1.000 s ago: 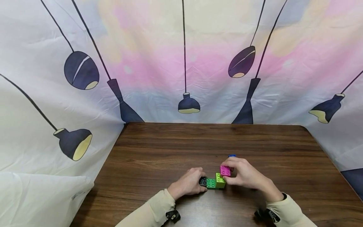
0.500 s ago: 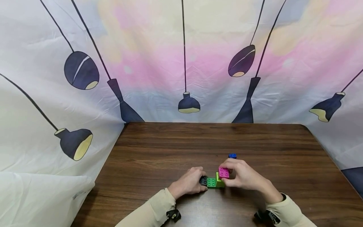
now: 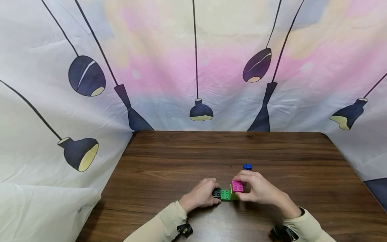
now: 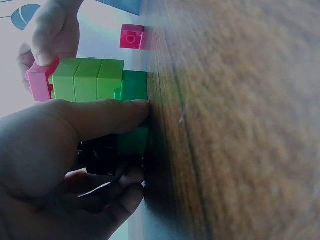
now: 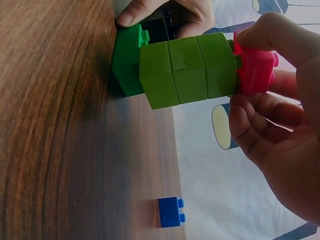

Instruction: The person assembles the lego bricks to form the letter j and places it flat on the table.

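My right hand [image 3: 259,189] pinches a pink toy building brick [image 5: 256,70] between thumb and fingers. It sits at the end of a stack of three lime bricks [image 5: 187,72], and lime studs show in a thin gap between them. Under the stack lies a green brick [image 5: 126,62], longer than the lime ones, flat on the table. A black brick [image 3: 216,192] stands on the green brick's left end. My left hand [image 3: 200,194] grips that end, its thumb [image 4: 117,117] along the green side and its fingers beyond the black brick.
A small blue brick [image 3: 247,166] lies on the wooden table [image 3: 169,151] beyond my right hand. In the left wrist view another pink brick [image 4: 132,36] rests on the table, its hollow underside showing. A printed cloth [image 3: 169,67] hangs behind the table.
The pink brick in my right hand has moved slightly left and toward me, over the lime stack. More of the blue brick shows now. My left hand holds its place.
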The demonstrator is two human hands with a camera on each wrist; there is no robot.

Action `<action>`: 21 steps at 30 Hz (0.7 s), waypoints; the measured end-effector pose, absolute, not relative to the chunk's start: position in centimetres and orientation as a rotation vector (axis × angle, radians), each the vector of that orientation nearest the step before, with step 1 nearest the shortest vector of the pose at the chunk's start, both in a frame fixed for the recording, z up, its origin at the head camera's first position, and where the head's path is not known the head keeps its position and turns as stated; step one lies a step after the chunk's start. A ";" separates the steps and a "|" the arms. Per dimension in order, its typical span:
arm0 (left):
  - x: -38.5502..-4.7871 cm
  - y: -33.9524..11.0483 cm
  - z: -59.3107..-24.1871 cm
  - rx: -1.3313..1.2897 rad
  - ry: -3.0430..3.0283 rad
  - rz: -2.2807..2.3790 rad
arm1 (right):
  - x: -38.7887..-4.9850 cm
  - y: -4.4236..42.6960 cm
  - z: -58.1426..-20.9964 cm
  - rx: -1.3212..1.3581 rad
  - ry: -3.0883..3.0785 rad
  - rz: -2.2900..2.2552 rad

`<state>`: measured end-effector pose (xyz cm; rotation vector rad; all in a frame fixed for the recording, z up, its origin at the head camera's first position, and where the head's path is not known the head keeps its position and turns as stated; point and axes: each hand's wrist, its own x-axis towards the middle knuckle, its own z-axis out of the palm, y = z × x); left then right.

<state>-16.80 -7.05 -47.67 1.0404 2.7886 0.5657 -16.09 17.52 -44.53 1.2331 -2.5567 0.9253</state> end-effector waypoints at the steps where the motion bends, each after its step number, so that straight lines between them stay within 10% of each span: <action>1: -16.8 -7.1 -47.7 1.046 2.789 0.569 | -16.1 17.5 -44.5 1.231 -2.556 0.923; 21: -16.9 -7.0 -47.8 1.043 2.783 0.583 | -15.9 17.2 -44.5 1.230 -2.562 0.878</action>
